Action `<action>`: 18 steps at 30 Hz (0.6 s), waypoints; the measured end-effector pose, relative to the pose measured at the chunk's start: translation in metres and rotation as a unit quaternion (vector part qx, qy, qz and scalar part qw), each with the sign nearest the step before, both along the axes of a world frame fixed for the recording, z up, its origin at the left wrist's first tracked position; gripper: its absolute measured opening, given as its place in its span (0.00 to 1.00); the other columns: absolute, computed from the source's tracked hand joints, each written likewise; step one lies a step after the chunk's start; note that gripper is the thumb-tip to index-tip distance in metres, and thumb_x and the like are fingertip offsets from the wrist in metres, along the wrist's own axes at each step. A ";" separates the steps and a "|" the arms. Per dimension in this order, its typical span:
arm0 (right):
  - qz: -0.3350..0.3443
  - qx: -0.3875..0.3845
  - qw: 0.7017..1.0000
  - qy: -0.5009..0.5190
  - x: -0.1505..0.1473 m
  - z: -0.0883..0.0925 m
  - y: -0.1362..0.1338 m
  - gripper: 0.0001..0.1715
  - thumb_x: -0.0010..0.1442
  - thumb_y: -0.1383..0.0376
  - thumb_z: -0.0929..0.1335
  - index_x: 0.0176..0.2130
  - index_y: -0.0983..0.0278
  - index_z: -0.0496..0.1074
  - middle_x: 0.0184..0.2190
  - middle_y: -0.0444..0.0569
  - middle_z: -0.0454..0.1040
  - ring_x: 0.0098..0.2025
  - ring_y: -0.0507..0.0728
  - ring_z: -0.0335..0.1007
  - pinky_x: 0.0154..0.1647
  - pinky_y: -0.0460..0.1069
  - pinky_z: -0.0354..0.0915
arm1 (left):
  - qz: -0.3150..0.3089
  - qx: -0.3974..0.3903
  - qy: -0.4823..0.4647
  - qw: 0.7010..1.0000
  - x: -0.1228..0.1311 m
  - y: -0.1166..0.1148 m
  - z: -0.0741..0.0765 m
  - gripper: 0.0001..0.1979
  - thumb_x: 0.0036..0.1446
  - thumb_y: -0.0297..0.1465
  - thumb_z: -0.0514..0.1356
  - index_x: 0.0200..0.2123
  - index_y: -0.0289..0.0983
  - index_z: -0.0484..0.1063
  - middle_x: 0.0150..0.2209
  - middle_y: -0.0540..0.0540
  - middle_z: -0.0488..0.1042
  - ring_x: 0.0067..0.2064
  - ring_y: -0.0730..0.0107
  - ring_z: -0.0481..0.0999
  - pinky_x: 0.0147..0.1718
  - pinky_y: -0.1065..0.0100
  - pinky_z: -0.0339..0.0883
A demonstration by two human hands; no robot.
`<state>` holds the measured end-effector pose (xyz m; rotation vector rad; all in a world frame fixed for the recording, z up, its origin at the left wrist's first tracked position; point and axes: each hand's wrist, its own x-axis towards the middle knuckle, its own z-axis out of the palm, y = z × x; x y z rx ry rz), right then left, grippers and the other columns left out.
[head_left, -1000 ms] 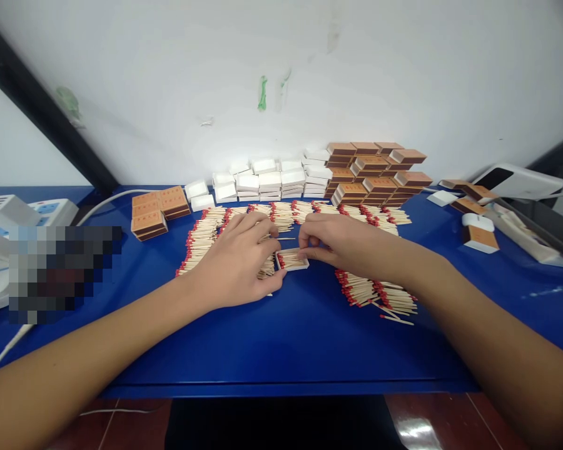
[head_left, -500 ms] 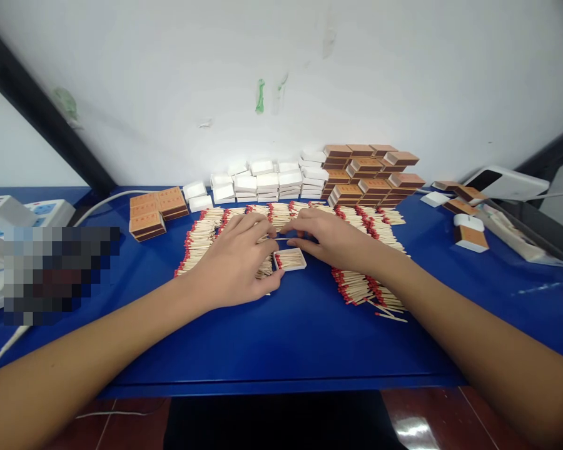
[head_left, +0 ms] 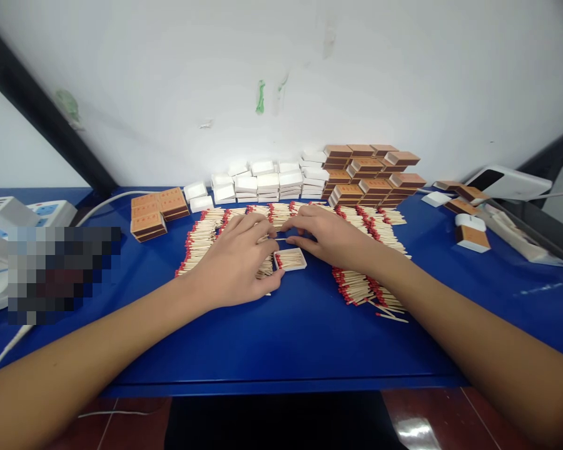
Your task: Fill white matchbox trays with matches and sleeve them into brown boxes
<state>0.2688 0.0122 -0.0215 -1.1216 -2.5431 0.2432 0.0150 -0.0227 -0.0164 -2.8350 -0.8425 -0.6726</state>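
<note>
A small white matchbox tray (head_left: pixel 291 259) lies between my hands, with red-headed matches inside. My left hand (head_left: pixel 241 259) is bent over the loose matches; its thumb and forefinger sit about the tray's left end. Just behind the tray, a single matchstick (head_left: pixel 280 239) lies crosswise between the two hands. My right hand (head_left: pixel 328 234) has thumb and forefinger closed at the stick's right end, while its left end meets my left fingertips. Rows of loose matches (head_left: pixel 373 284) spread around and under both hands, red heads mostly leftward.
White trays (head_left: pixel 267 182) are stacked along the wall, beside piled brown matchbox sleeves (head_left: pixel 373 184). Several closed matchboxes (head_left: pixel 150 225) stand at left, near a power strip (head_left: pixel 51 215). To the right are a dark open container (head_left: pixel 544 228), a white device (head_left: pixel 511 181) and more matchboxes.
Hardly anything differs. Both hands, the tray and the matchstick stay in place; the whole view has shifted very slightly.
</note>
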 end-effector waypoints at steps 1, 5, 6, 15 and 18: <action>0.000 0.002 1.000 -0.001 0.000 -0.001 0.000 0.15 0.75 0.63 0.67 0.55 0.63 0.80 0.43 0.55 0.75 0.49 0.65 0.70 0.48 0.55 0.63 | 0.001 -0.002 0.002 1.000 0.000 0.000 0.000 0.14 0.69 0.38 0.64 0.45 0.33 0.83 0.52 0.35 0.81 0.62 0.42 0.75 0.63 0.42 0.70; 0.010 0.013 1.000 0.006 0.000 -0.003 0.002 0.13 0.74 0.64 0.68 0.53 0.62 0.81 0.41 0.54 0.73 0.47 0.64 0.70 0.46 0.54 0.62 | 0.006 -0.005 0.005 1.000 0.000 -0.001 0.001 0.14 0.69 0.39 0.64 0.45 0.34 0.83 0.52 0.36 0.81 0.62 0.43 0.75 0.64 0.42 0.69; 0.012 0.014 1.000 0.009 0.000 -0.004 0.002 0.13 0.74 0.65 0.68 0.53 0.62 0.81 0.40 0.53 0.73 0.47 0.64 0.70 0.46 0.54 0.62 | 0.006 -0.005 0.006 1.000 0.000 -0.001 0.001 0.13 0.69 0.39 0.64 0.45 0.35 0.82 0.52 0.36 0.81 0.62 0.43 0.75 0.64 0.43 0.69; -0.009 0.006 1.000 0.007 -0.002 -0.003 0.002 0.08 0.72 0.66 0.69 0.37 0.62 0.74 0.38 0.51 0.73 0.43 0.61 0.68 0.45 0.54 0.61 | 0.005 -0.004 0.006 1.000 0.000 0.000 0.001 0.14 0.68 0.38 0.65 0.45 0.34 0.83 0.52 0.35 0.81 0.61 0.43 0.76 0.63 0.42 0.69; -0.013 0.002 1.000 0.002 -0.004 -0.001 0.000 0.09 0.73 0.66 0.68 0.37 0.62 0.73 0.38 0.52 0.73 0.43 0.62 0.68 0.46 0.55 0.62 | 0.002 -0.004 0.003 1.000 0.000 0.000 0.001 0.13 0.68 0.38 0.65 0.45 0.34 0.83 0.52 0.36 0.81 0.61 0.43 0.76 0.63 0.42 0.69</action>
